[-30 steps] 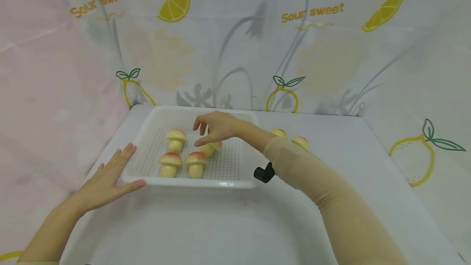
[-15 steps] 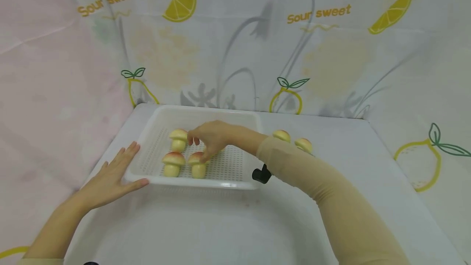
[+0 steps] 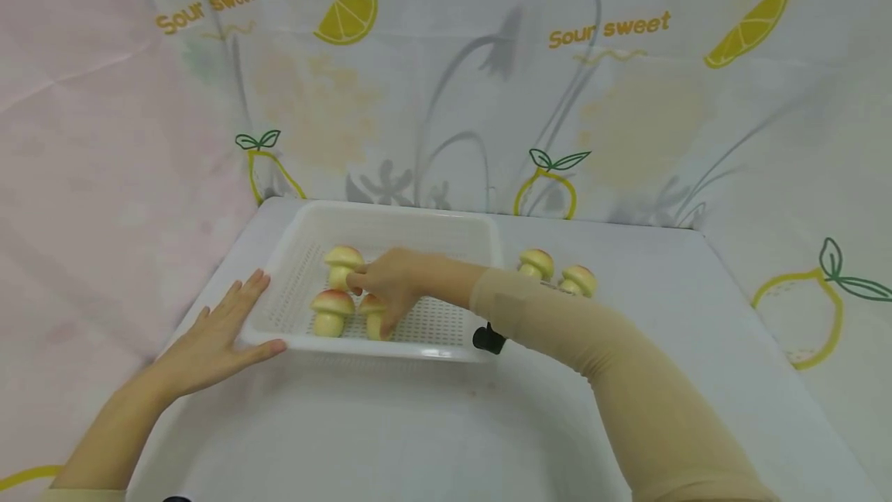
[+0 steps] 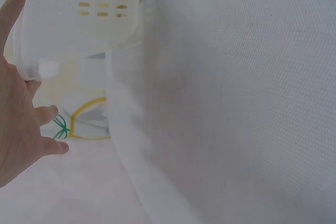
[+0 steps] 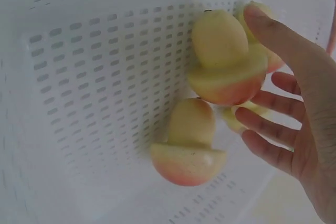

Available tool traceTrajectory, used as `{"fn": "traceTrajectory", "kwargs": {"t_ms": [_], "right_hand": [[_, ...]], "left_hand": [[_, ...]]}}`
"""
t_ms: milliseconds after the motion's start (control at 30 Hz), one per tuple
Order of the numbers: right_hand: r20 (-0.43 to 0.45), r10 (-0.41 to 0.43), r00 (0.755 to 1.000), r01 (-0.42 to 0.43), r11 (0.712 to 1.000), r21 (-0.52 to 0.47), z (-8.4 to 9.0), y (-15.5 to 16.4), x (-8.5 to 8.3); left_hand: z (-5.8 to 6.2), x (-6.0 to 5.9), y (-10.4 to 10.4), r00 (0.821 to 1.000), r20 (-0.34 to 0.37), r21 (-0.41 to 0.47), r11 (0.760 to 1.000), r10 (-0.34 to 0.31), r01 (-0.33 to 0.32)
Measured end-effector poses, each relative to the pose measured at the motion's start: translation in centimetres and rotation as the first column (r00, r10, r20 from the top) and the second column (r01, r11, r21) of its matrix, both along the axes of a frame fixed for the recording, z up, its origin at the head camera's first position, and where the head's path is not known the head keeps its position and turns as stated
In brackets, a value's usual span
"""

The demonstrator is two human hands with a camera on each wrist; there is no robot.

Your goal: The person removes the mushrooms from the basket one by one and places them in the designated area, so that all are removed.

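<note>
In the head view the right hand (image 3: 393,277) blocks part of the front mushroom (image 3: 375,324), and I honestly can't tell if it's touching. The sleeve (image 3: 557,324) hides the bottoms of 2 outer mushrooms (image 3: 536,262). Some black thing (image 3: 488,340) is half tucked under it, no clue what. Left wrist view chops off the left hand (image 4: 18,116) and basket (image 4: 63,35). Right wrist view has 1 yellow bit (image 5: 232,119) mostly hidden.

Illumination is diffuse and rather dim in the head view, with low contrast. Soft shadows fall across the surface (image 3: 446,424) toward its near edge. A small glare spot marks the white basket's rim (image 3: 437,352). Both wrist views are hazy, fine detail softened.
</note>
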State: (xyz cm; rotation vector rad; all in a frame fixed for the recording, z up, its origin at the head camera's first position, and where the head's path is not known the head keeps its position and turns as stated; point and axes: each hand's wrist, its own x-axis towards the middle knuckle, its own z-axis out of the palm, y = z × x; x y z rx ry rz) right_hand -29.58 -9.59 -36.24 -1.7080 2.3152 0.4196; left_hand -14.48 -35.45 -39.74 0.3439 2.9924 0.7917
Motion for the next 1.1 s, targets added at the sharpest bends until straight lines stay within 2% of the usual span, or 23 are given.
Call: {"fn": "traceTrajectory", "kwargs": {"t_ms": [333,533,1100], "right_hand": [[-0.109,0.038,0.993,-0.027,0.995,0.100,-1.0,-0.6,0.2],[-0.145,0.066,0.987,-0.049,0.992,0.116,-1.6,-0.9,0.2],[-0.105,0.018,0.994,0.000,0.986,0.166,-2.6,-1.3,0.3]], "left_hand": [[0.1,0.0,0.0,1.000,-0.001,-0.005,1.000,0.002,-0.002],[-0.1,0.0,-0.1,1.000,-0.003,-0.002,1.000,0.001,-0.001],[-0.2,0.0,0.0,1.000,-0.006,-0.002,1.000,0.004,-0.004]]}}
